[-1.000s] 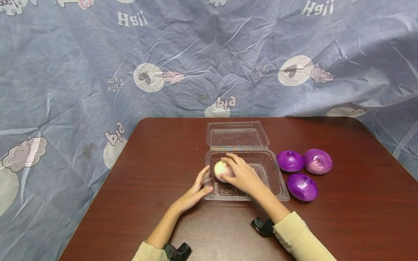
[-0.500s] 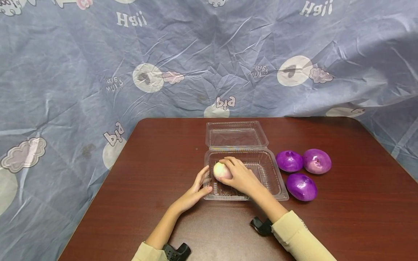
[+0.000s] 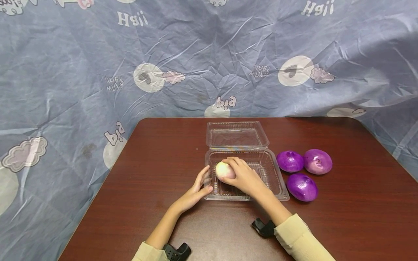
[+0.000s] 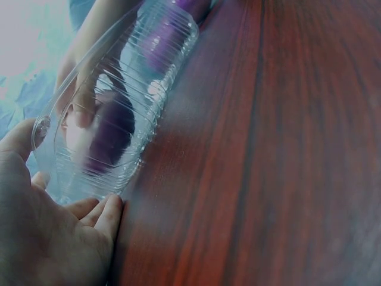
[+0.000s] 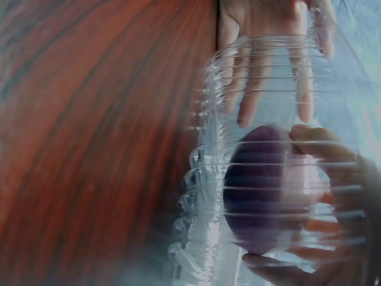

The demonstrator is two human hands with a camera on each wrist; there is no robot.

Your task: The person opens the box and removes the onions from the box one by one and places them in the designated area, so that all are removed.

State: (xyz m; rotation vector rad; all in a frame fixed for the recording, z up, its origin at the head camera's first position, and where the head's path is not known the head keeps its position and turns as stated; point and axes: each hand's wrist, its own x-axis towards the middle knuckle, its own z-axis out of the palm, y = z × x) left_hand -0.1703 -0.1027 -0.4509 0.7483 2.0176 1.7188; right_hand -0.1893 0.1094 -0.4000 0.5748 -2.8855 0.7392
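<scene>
In the head view, my right hand (image 3: 243, 175) grips a round onion (image 3: 223, 170), pale on top, inside the left part of a clear plastic clamshell box (image 3: 279, 181). The onion (image 5: 256, 187) shows a dark purple underside through the box wall in the right wrist view. My left hand (image 3: 192, 194) stands along the box's left side, fingers fairly straight and spread, thumb near the front corner. In the left wrist view, fingertips of the left hand (image 4: 65, 220) touch the ribbed wall and rim of the box (image 4: 149, 119).
Several purple onions lie just right of the box: one near the hinge side (image 3: 290, 161), a pinker onion (image 3: 318, 161) beside it, and another onion (image 3: 302, 187) nearer the front. The lid (image 3: 237, 135) lies folded back. A printed cloth (image 3: 196, 54) hangs behind the brown table (image 3: 156, 163).
My right hand's fingers have drawn in closer around the onion, which stays in nearly the same spot. The left hand and the box have not visibly moved.
</scene>
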